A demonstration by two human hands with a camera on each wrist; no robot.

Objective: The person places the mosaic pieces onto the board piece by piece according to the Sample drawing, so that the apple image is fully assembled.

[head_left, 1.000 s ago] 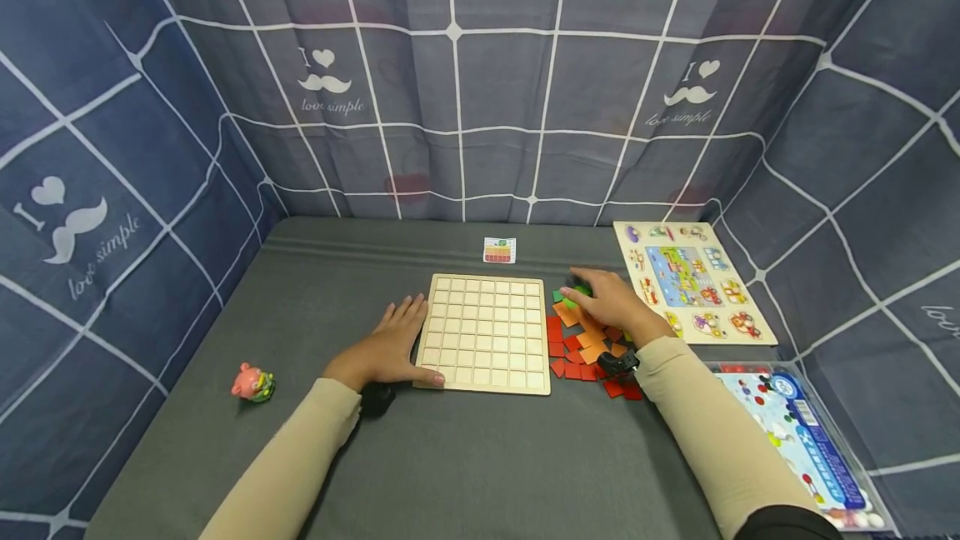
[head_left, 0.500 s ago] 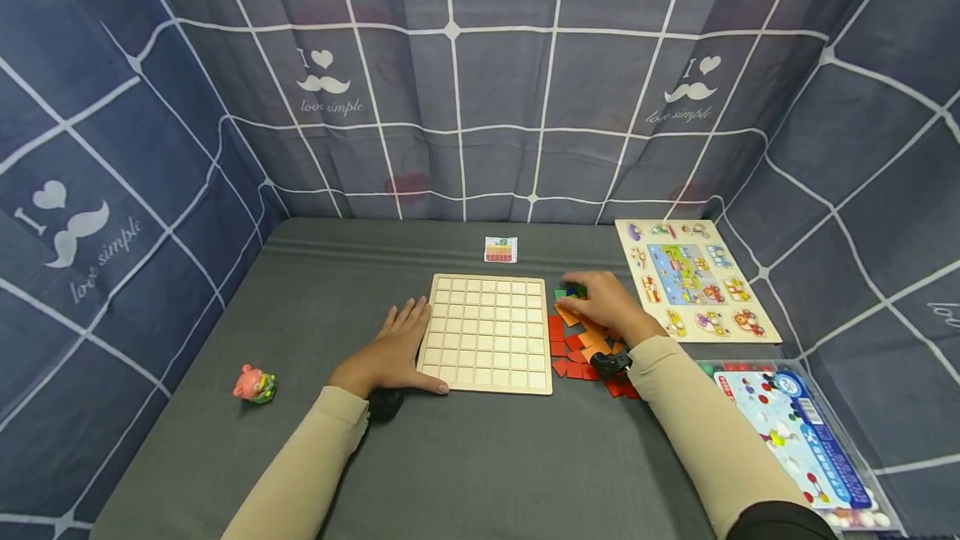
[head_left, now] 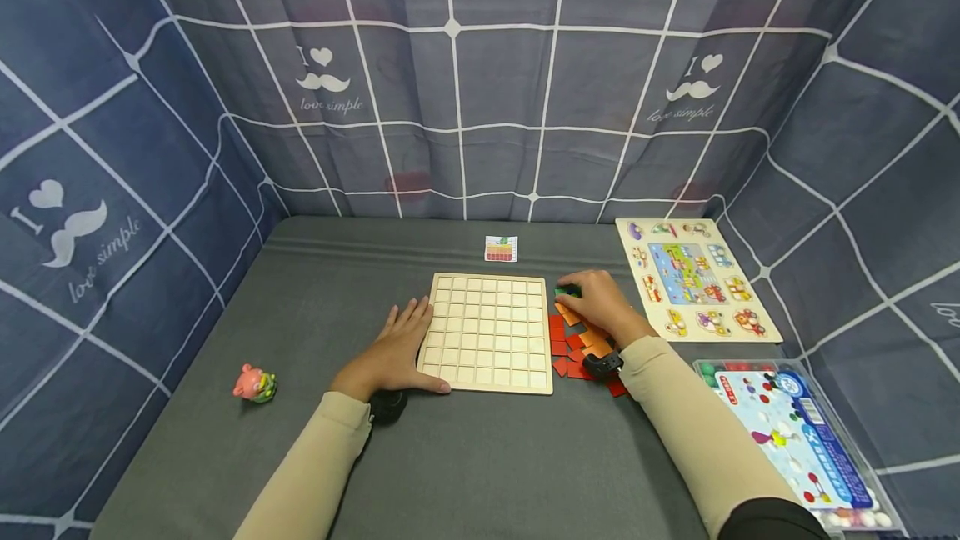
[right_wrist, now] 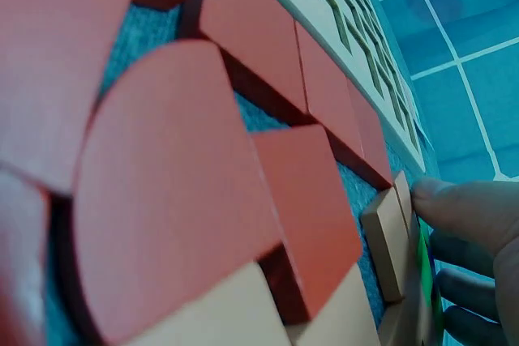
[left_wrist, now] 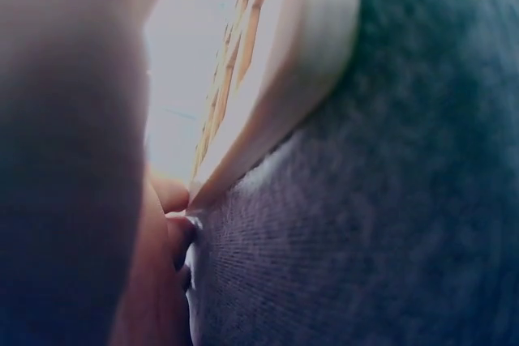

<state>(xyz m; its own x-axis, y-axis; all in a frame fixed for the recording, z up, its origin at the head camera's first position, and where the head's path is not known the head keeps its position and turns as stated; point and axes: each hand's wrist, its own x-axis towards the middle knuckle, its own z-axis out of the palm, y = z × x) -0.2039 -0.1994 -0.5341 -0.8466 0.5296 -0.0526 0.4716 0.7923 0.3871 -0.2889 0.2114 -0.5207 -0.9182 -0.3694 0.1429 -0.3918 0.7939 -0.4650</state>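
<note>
A pale wooden grid board [head_left: 486, 333] lies flat in the middle of the table. At its left edge rests my left hand [head_left: 387, 359], fingers straight and spread, thumb along the front corner. The left wrist view shows the board's pale side [left_wrist: 312, 46] close up beside the hand. To the board's right my right hand [head_left: 600, 304] reaches down to green blocks [head_left: 570, 291], held between thumb and bent fingers. In the right wrist view its thumb [right_wrist: 462, 204] is beside orange blocks [right_wrist: 388, 241], partly hidden. Red blocks [head_left: 557, 332] lie nearer along the board's right edge.
A small colour-pattern card [head_left: 501, 249] lies behind the board. A picture puzzle board [head_left: 708, 326] is at the back right, with a clear-walled box [head_left: 795, 432] in front of it. Far left stands a pink pig figure [head_left: 253, 383]. Patterned curtains surround the table.
My right hand has shifted slightly left, closer to the board, over the green blocks. My left hand stays at the board's edge.
</note>
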